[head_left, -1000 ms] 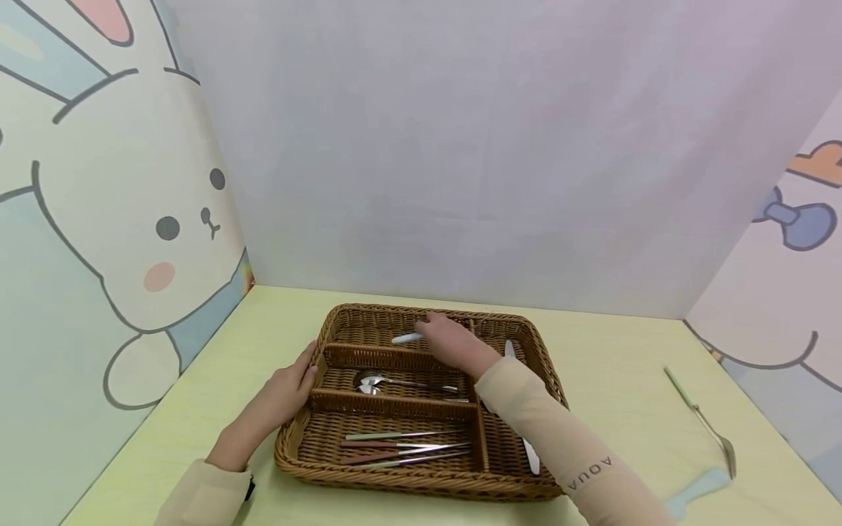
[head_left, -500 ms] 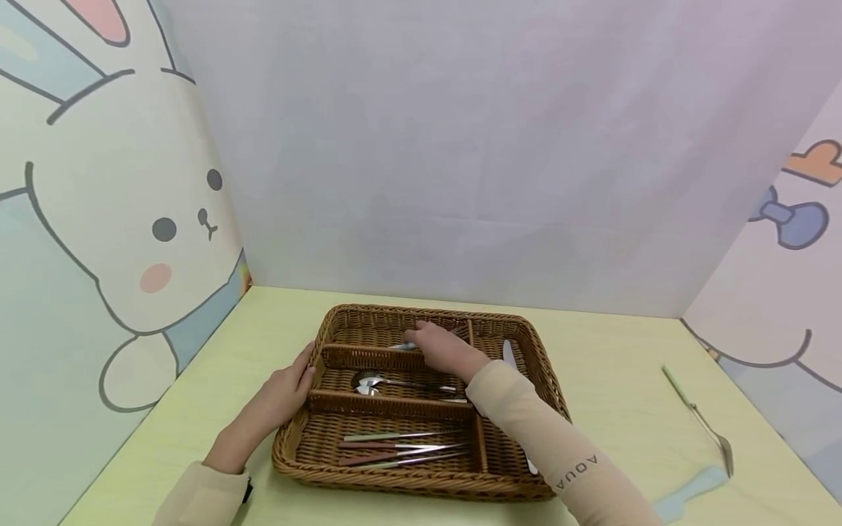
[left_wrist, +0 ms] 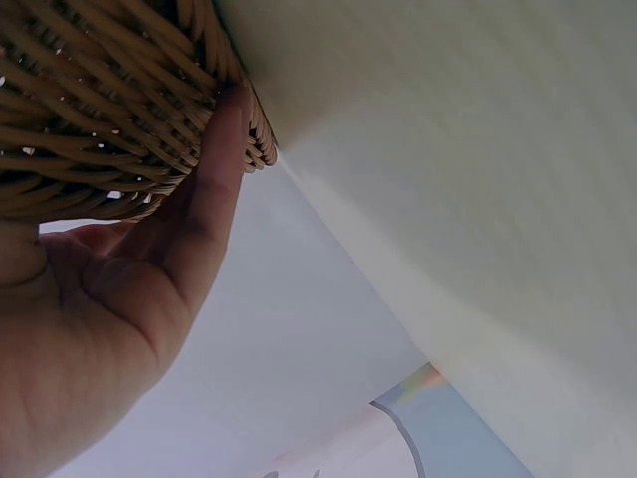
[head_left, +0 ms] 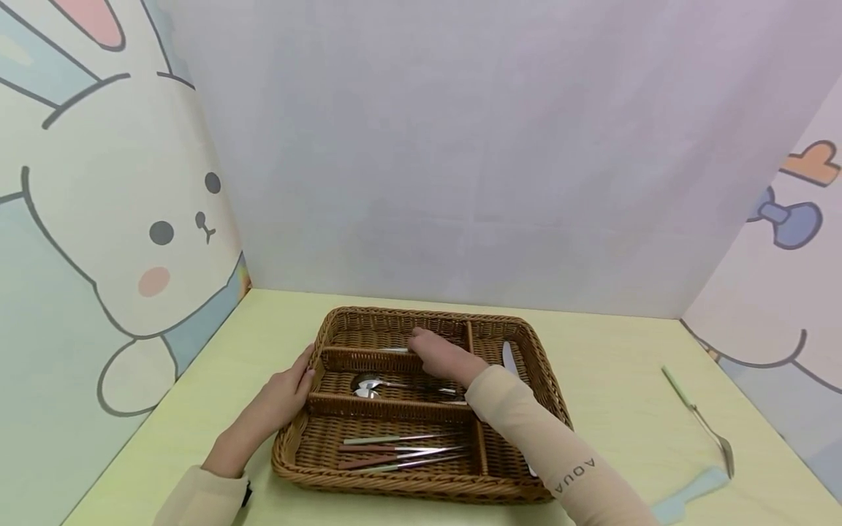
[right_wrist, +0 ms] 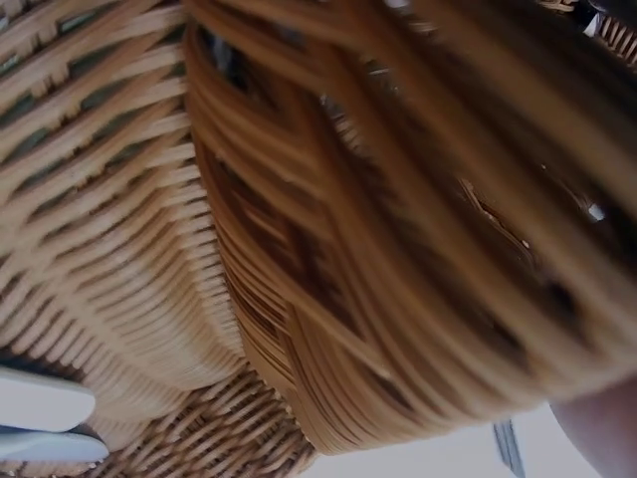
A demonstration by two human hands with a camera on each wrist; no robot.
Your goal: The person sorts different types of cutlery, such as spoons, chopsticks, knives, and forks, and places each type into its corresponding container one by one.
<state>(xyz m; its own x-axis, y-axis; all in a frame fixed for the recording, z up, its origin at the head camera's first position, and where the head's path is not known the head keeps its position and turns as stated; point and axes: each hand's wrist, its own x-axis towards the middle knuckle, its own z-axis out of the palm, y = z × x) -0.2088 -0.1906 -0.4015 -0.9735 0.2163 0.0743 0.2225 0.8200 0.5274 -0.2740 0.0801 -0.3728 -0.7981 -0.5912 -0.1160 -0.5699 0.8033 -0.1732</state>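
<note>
A brown wicker basket (head_left: 408,487) with several compartments stands on the table. My left hand (head_left: 284,394) rests against its left side; in the left wrist view its extended fingers (left_wrist: 214,189) lie along the outer wicker wall. Over the back compartment, my right hand (head_left: 442,356) holds a fork by its pale blue handle (head_left: 395,350), low inside the compartment. The hand covers the fork's head and the fingertips are hidden. Spoons (head_left: 370,382) lie in the middle compartment. Several chopsticks (head_left: 368,440) with green or red handles lie in the front one.
A table knife (head_left: 509,356) lies in the right compartment, partly under my right sleeve (head_left: 526,416). A green-handled utensil (head_left: 677,387) lies on the table to the right, near a pale blue flat shape (head_left: 700,486). Printed walls (head_left: 125,219) enclose the table's sides.
My right hand has lowered slightly with the fork, whose blue handle now sits lower behind the divider. My left hand stays at the basket's side.
</note>
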